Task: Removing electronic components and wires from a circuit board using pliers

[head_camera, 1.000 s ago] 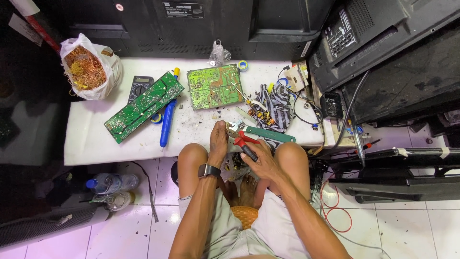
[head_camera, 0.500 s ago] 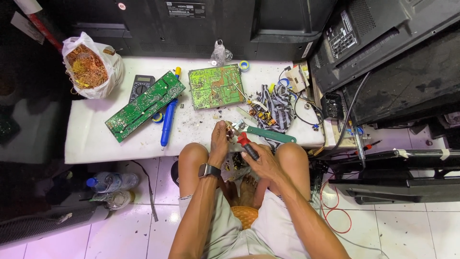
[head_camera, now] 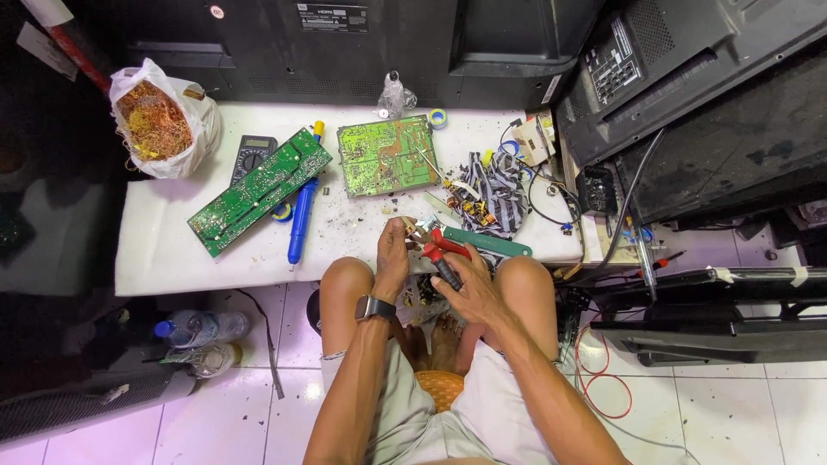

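My right hand [head_camera: 469,288] grips red-handled pliers [head_camera: 441,248] over the front edge of the low white table [head_camera: 164,258]. The pliers' jaws point at a small part pinched in the fingers of my left hand [head_camera: 393,251], which wears a dark wristwatch [head_camera: 374,307]. Both hands meet between my knees. Behind them lie a square green circuit board [head_camera: 385,155], a long green circuit board [head_camera: 260,189] and a blue desoldering pump [head_camera: 302,211].
A white bag of copper wire scrap [head_camera: 159,120] sits at the table's left end. A striped cloth with small parts [head_camera: 493,194], a teal tool [head_camera: 487,243] and loose cables lie right. Black television backs stand behind and right. Plastic bottles [head_camera: 198,327] lie on the floor.
My hands have stayed between my knees; the pliers have shifted slightly against the small part in my left fingers. Nothing on the table has moved.
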